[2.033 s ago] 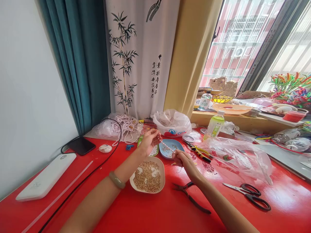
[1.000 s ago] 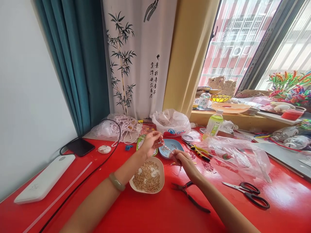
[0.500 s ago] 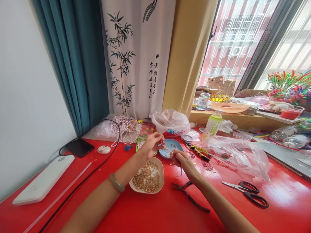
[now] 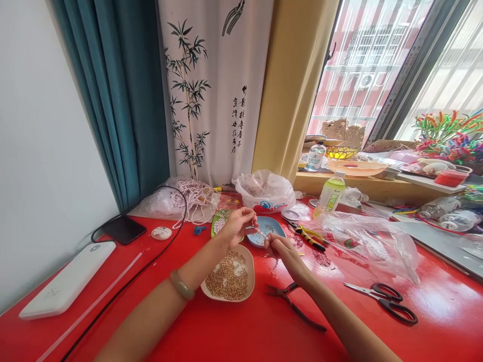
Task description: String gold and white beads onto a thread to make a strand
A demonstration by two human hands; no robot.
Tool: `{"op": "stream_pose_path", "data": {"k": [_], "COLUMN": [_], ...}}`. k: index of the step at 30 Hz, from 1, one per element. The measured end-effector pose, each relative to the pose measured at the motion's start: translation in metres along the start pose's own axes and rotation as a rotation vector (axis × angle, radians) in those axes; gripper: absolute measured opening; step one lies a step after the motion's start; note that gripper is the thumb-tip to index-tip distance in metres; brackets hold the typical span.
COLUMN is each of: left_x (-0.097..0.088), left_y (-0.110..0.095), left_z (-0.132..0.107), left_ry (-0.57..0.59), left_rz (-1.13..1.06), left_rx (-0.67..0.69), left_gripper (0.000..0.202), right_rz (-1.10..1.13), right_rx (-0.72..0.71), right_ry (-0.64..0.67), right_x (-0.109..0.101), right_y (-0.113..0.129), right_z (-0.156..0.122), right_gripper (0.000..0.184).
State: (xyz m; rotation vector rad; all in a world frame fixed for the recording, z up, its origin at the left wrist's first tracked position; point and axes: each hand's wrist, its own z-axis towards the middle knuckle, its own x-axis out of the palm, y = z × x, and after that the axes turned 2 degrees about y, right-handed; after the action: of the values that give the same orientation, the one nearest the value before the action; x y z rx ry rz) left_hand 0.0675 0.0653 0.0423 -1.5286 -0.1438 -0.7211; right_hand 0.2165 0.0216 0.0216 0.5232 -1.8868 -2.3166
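Note:
My left hand (image 4: pixel 237 224) and my right hand (image 4: pixel 281 247) are raised close together over the red table (image 4: pixel 226 332), each pinching an end of a short beaded strand (image 4: pixel 260 233). The strand spans the small gap between the fingertips, above a blue dish (image 4: pixel 270 227). A cream dish of gold beads (image 4: pixel 230 275) lies just below my left wrist. A green dish (image 4: pixel 219 222) sits behind my left hand. My left forearm wears a green bangle (image 4: pixel 181 284).
Black pliers (image 4: pixel 296 305) lie by my right forearm, scissors (image 4: pixel 388 304) further right, yellow-handled cutters (image 4: pixel 307 236) beyond the blue dish. A clear plastic bag (image 4: pixel 362 241), green bottle (image 4: pixel 332 195), white bag (image 4: pixel 266 193), pearl strands (image 4: pixel 192 197), phone (image 4: pixel 123 229) and white device (image 4: pixel 64 286) surround them.
My hands have drawn closer together and lowered a little, so the strand between them is shorter. The view has shifted slightly.

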Motion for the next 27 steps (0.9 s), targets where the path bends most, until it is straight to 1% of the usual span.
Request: {"op": "stream_pose_path", "data": {"k": [6,14,21,27], "left_x": [-0.0004,0.0022,0.0036,0.0051], "left_y": [0.0007,0.0021,0.0038,0.0056], "left_z": [0.0003,-0.0011,-0.0027,-0.0024], "left_ry": [0.004,0.032,0.035,0.03], "left_rz": [0.002,0.013,0.004,0.022], "left_rx": [-0.016,-0.039,-0.058,-0.073], "left_gripper": [0.011,0.012,0.011,0.014], "right_rz": [-0.061,-0.02,-0.061,-0.043], "right_rx": [0.029,-0.016,0.023,0.017], "right_ry": [-0.035,0.026,0.016,0.048], "right_x": [-0.0014,-0.0006,-0.0021,-0.0014], "right_y": [0.0036,0.0001,0.0066,0.0055], "right_z": [-0.0004,0.0002,-0.0019,-0.0014], "right_gripper": [0.019,0.015,0.022,0.014]}}
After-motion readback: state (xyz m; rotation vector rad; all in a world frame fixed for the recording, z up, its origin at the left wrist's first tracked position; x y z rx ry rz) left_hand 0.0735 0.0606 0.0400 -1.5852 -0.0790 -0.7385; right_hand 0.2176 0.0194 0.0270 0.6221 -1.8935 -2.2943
